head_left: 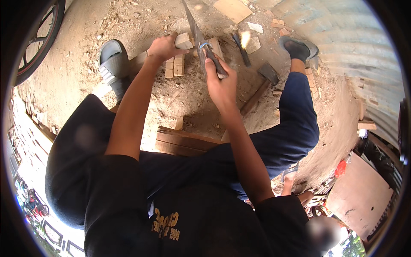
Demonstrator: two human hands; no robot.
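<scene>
My left hand (162, 48) is closed on a pale wooden block (184, 40) at the upper middle. My right hand (220, 83) grips the dark handle of a handsaw (192, 30), which has blue wrapping near the handle; the blade points up and away, just right of that block. Small stacked wood pieces (174, 66) lie on the dirt below my left hand, and more wood (214, 45) lies behind the saw handle. A hammer-like tool with a dark head (267, 73) and wooden handle rests to the right, near a dark strip (241, 47).
My sandaled feet are spread either side. Wooden boards (180, 141) sit beneath my legs. A wheel (45, 36) stands upper left, corrugated metal (342, 34) at right. Another person's leg (287, 182) shows lower right, near a pale panel (359, 192). Offcuts and board scraps (233, 10) litter the ground.
</scene>
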